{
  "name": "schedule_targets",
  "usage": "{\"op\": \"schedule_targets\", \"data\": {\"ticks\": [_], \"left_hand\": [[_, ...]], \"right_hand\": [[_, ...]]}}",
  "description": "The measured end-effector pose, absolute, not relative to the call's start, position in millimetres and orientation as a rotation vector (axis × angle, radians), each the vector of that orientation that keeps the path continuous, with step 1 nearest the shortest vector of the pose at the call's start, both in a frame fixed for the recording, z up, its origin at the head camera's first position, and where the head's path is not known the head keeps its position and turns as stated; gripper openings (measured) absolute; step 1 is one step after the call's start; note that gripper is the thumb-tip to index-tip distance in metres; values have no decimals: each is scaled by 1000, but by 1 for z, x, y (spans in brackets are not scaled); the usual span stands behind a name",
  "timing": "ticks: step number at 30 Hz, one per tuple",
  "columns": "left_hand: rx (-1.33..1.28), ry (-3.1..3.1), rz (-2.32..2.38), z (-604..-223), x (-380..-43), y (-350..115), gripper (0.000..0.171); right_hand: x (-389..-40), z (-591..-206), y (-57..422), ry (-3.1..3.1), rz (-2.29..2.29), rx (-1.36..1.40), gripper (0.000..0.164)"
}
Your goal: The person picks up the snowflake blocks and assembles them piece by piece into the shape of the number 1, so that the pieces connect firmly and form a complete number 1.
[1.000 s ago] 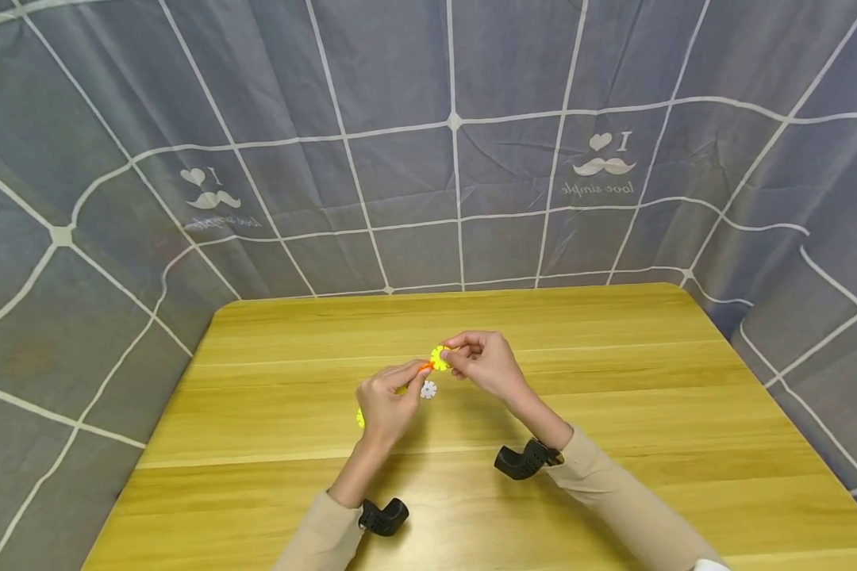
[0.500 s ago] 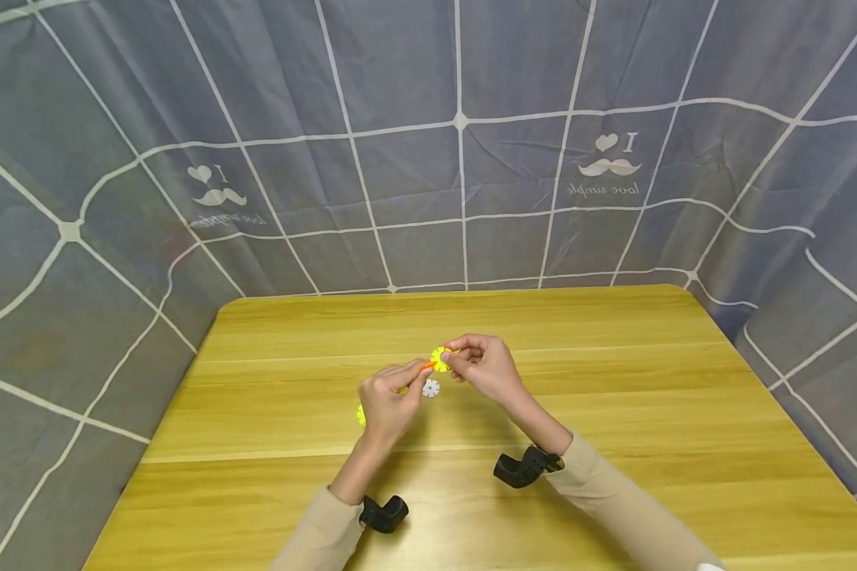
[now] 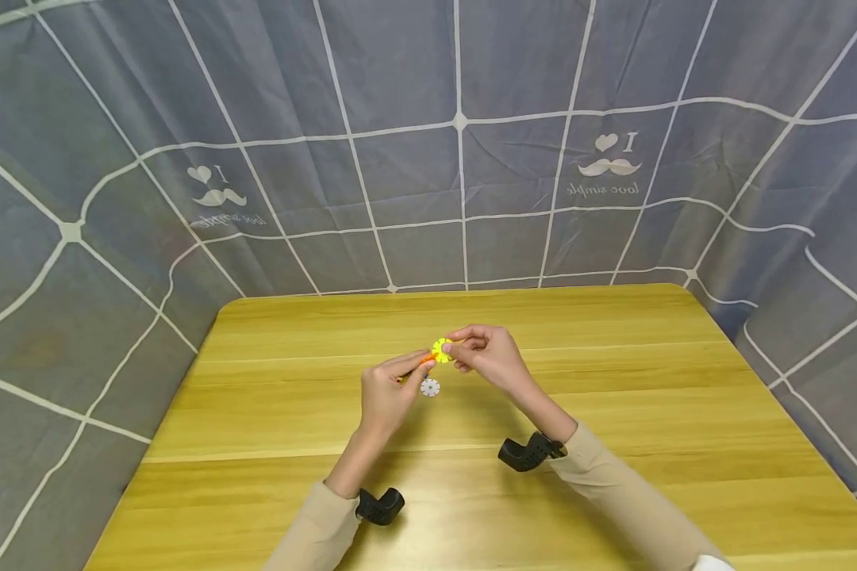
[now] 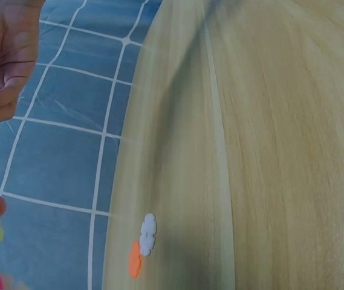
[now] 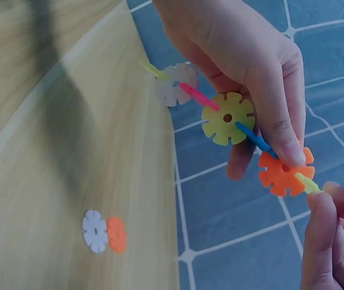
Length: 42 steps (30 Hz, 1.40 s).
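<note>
Slotted snowflake discs are joined in a chain. My left hand (image 3: 389, 396) pinches its orange disc (image 5: 274, 176) between thumb and fingers. Behind that, in the right wrist view, trail a blue disc (image 5: 257, 141), a yellow-green disc (image 5: 217, 132), a pink disc (image 5: 199, 96), a whitish disc (image 5: 169, 93) and another yellow one (image 5: 152, 69). Between thumb and fingertips my right hand (image 3: 493, 358) holds a bright yellow disc (image 3: 440, 350), its edge right at a slot of the orange disc. Both hands are raised over the table.
A loose white disc (image 3: 430, 387) lies on the wooden table (image 3: 578, 381) beneath the hands. Beside it, in the wrist views, is an orange disc (image 5: 116, 234). Grey gridded curtain (image 3: 400, 182) surrounds the table's back and sides. Each wrist carries a black camera mount (image 3: 532, 452).
Both hands have risen slightly, still pinching their discs. The left hand has turned a little, and the yellow disc seen beside its wrist earlier is now out of sight in the head view.
</note>
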<state>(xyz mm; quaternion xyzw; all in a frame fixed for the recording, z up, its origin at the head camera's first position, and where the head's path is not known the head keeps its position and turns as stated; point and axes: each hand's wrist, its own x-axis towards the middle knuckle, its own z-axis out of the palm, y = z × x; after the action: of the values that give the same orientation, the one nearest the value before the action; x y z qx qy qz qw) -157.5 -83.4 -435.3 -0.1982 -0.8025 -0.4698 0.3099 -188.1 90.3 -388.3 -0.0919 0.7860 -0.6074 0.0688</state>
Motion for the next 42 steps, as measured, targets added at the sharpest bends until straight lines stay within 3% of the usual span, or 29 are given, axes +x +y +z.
{"op": "schedule_targets", "data": {"ticks": [14, 42], "left_hand": [[-425, -2291, -1311, -437, -156, -92, 29], [-372, -2265, -1303, -446, -167, -90, 37]], "right_hand": [[-194, -396, 87, 2291, -1828, -271, 25], [-199, -403, 84, 2250, -1836, -187, 28]]}}
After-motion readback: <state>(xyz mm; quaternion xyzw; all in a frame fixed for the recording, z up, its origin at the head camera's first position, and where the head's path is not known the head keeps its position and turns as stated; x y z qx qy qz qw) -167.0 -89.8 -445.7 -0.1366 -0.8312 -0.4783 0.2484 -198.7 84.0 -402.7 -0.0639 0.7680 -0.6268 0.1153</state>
